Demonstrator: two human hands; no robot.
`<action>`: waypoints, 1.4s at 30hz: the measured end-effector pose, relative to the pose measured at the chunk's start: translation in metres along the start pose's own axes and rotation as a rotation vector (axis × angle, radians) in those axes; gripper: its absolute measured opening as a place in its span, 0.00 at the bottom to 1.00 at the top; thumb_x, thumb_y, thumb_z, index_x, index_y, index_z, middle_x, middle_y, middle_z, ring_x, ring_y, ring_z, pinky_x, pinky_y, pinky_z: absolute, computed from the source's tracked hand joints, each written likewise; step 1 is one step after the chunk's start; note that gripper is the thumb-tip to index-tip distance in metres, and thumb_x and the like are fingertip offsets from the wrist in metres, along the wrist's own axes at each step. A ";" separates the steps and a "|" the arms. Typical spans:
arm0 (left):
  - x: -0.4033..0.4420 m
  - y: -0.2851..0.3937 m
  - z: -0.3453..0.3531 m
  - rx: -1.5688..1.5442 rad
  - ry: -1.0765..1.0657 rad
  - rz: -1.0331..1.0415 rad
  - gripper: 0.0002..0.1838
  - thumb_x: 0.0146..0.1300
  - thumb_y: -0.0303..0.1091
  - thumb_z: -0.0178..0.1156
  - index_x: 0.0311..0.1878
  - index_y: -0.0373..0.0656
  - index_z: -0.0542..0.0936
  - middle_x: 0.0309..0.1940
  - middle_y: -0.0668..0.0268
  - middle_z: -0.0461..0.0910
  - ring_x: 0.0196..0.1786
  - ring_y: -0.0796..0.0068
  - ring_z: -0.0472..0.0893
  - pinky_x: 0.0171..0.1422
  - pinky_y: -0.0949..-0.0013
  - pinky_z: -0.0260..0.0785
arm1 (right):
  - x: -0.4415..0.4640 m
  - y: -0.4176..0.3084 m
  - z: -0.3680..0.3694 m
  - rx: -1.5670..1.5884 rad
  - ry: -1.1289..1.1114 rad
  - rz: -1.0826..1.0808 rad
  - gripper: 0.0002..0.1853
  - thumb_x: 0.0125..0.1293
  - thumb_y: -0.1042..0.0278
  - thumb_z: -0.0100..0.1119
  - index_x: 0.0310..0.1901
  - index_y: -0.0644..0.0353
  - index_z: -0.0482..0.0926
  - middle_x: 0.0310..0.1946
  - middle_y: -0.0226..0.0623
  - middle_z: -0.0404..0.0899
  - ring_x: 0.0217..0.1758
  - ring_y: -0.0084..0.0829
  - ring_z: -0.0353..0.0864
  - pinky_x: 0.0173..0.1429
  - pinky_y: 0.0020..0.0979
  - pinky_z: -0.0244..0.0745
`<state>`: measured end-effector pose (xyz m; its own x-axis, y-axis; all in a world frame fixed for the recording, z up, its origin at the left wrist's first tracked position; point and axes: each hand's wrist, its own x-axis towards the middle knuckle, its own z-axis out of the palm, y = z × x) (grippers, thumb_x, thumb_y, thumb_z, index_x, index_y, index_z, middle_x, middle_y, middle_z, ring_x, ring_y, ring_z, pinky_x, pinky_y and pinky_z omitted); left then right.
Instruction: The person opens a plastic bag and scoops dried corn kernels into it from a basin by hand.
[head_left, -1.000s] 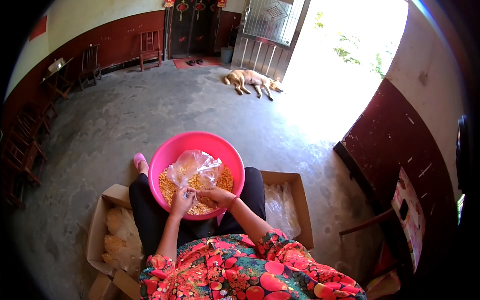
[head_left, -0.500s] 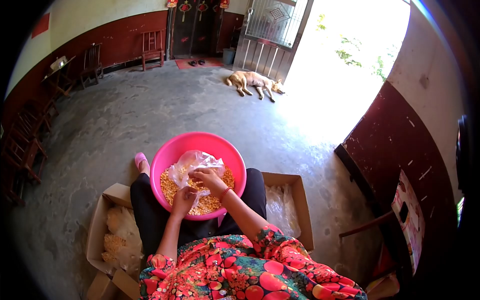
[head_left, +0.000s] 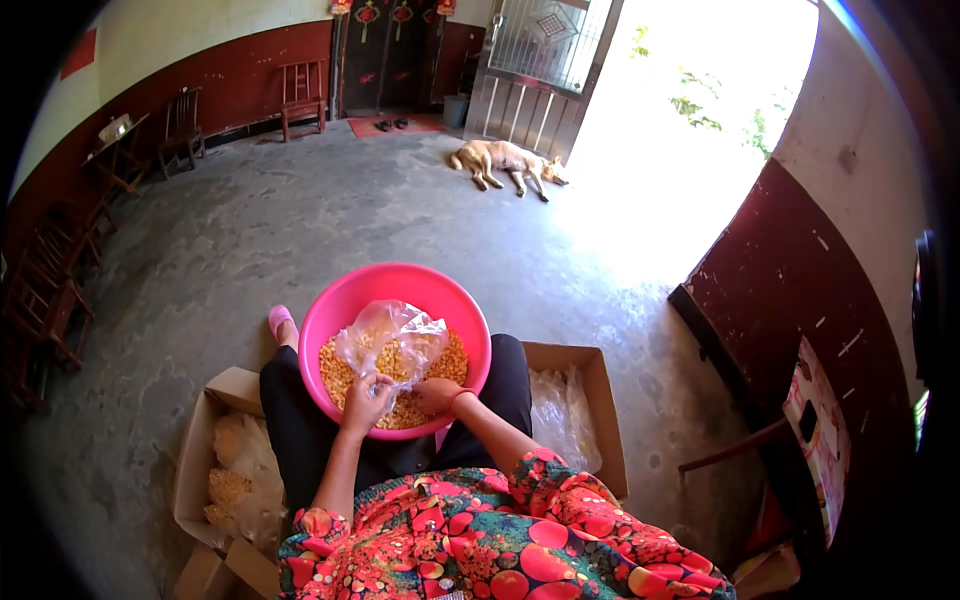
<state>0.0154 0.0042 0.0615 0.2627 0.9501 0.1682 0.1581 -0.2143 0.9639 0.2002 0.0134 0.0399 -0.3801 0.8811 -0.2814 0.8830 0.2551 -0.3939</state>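
A large pink basin (head_left: 321,296) rests between my legs, with yellow-orange kernels (head_left: 450,360) in its bottom. On the kernels lies a clear plastic bag (head_left: 392,335), its near edge pinched in my left hand (head_left: 366,400). My right hand (head_left: 435,395), below a red bracelet, is down at the kernels just right of the bag's near edge. Its fingertips are hidden, so I cannot make out what they hold.
An open cardboard box (head_left: 200,445) with bagged kernels stands at my left, another box (head_left: 603,415) with clear bags at my right. Farther off, a tan dog (head_left: 505,162) lies beside the open metal door (head_left: 540,60). Wooden chairs (head_left: 302,98) line the left wall.
My right hand rose over the bag, then came down to the kernels on the right. My left hand has stayed at the bag's near edge.
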 end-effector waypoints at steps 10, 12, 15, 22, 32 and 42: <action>0.005 -0.018 0.002 -0.010 0.000 -0.023 0.05 0.50 0.28 0.58 0.30 0.39 0.77 0.25 0.63 0.77 0.31 0.74 0.77 0.38 0.71 0.68 | 0.000 -0.035 0.004 -0.015 -0.134 -0.207 0.20 0.51 0.56 0.45 0.32 0.65 0.79 0.32 0.49 0.78 0.37 0.45 0.77 0.44 0.41 0.69; 0.005 -0.018 0.001 -0.030 0.002 -0.019 0.05 0.50 0.28 0.58 0.30 0.39 0.77 0.25 0.63 0.77 0.31 0.74 0.77 0.38 0.71 0.68 | -0.001 -0.035 0.003 0.000 -0.129 -0.198 0.20 0.51 0.56 0.46 0.32 0.65 0.79 0.32 0.49 0.78 0.37 0.45 0.77 0.44 0.41 0.69; 0.002 -0.003 -0.001 0.054 0.010 0.022 0.05 0.49 0.28 0.58 0.30 0.39 0.77 0.26 0.63 0.77 0.31 0.74 0.77 0.38 0.71 0.68 | -0.001 -0.034 -0.003 0.091 -0.162 -0.157 0.21 0.51 0.54 0.48 0.32 0.65 0.79 0.32 0.49 0.78 0.35 0.44 0.77 0.44 0.39 0.69; 0.000 0.009 -0.001 0.063 0.007 0.003 0.05 0.49 0.29 0.59 0.30 0.39 0.77 0.25 0.63 0.77 0.29 0.75 0.76 0.36 0.71 0.68 | -0.012 -0.033 -0.015 0.665 -0.121 0.029 0.17 0.56 0.54 0.49 0.30 0.62 0.76 0.20 0.34 0.71 0.21 0.28 0.68 0.26 0.30 0.63; 0.005 -0.015 0.001 0.064 0.015 -0.007 0.07 0.49 0.31 0.61 0.30 0.39 0.78 0.26 0.61 0.76 0.30 0.73 0.76 0.36 0.70 0.68 | -0.014 -0.026 -0.018 1.020 -0.121 0.133 0.12 0.58 0.59 0.49 0.28 0.58 0.74 0.14 0.23 0.63 0.11 0.15 0.57 0.13 0.20 0.51; 0.003 -0.004 -0.001 0.038 -0.011 -0.040 0.06 0.49 0.31 0.60 0.30 0.39 0.78 0.24 0.63 0.76 0.28 0.75 0.76 0.34 0.71 0.68 | -0.018 -0.030 -0.020 1.150 -0.150 0.096 0.09 0.59 0.60 0.52 0.30 0.57 0.72 0.12 0.21 0.61 0.11 0.14 0.57 0.13 0.17 0.50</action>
<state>0.0148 0.0077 0.0583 0.2660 0.9555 0.1275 0.2048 -0.1853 0.9611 0.1863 -0.0020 0.0745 -0.4221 0.8014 -0.4238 0.1689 -0.3898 -0.9053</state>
